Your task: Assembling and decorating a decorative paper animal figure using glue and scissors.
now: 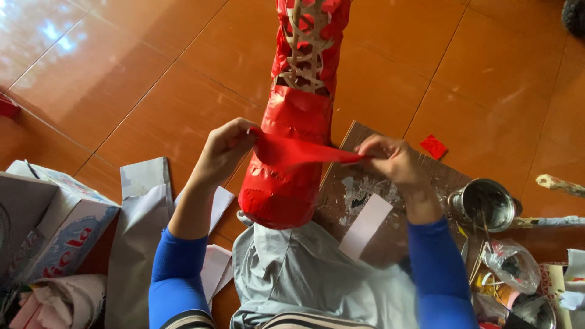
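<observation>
L hand: my left hand [224, 148] is closed, fingers pinch one end of the red strip [298, 153].
R hand: my right hand [390, 159] is closed too, thumb & fingers pinch the other end of the strip.
Strip: red paper, stretched between both hands, lying across the front of the form [295, 116], approx. at its middle.
Form: tall shape, wrapped in red paper on the lower part; upper part shows a lattice [303, 45] of tan strips w/ red behind. It rests on my lap [304, 274], the far end points away from me over the floor [140, 79].
Board: brown cardboard [365, 183] w/ white glue marks, under my right hand; a white paper slip [365, 225] lies on it.
Can: metal can [482, 204] just right of the board.
Scrap: small red piece [433, 146] near the board's far edge.
Left side: grey paper sheets [140, 207] & a carton [67, 234] on the floor.
Sleeves: blue, both arms.
</observation>
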